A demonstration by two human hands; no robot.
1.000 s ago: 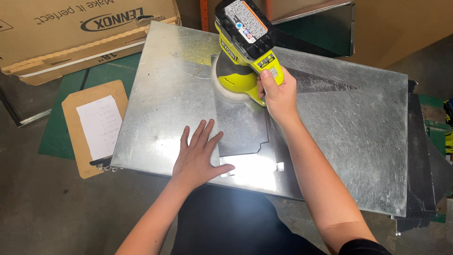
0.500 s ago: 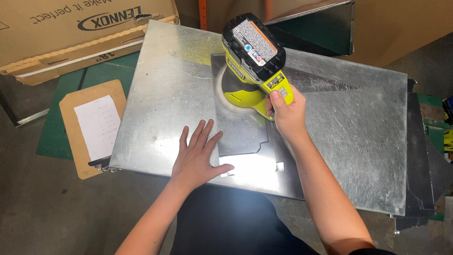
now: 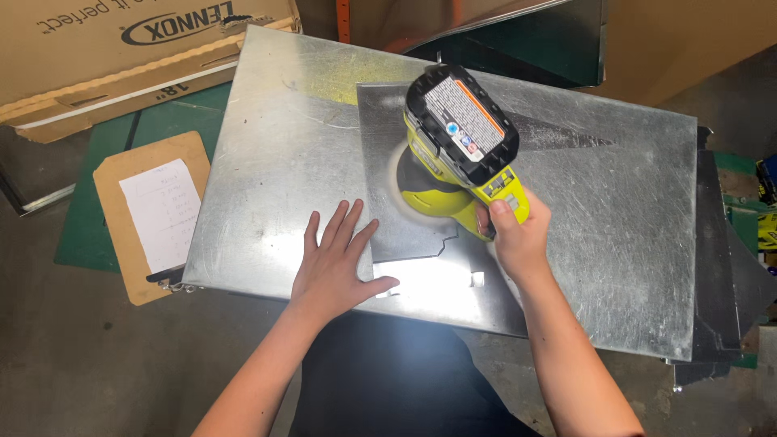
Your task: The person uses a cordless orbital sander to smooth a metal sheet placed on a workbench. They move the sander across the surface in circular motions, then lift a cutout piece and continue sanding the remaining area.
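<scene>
Sheet metal [image 3: 267, 162] spans the bench under your hands, with a darker steel plate [image 3: 387, 146] lying on it near centre. Your right hand [image 3: 515, 239] is clamped around the yellow cordless sander [image 3: 457, 158], pad on the plate. At seven o'clock from it, your left hand [image 3: 336, 267] presses flat, fingers spread, on the plate's edge.

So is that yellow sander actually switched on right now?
Apparently on: the sander's round pad looks smeared with motion blur against the small metal plate, while its body looks sharp.
</scene>
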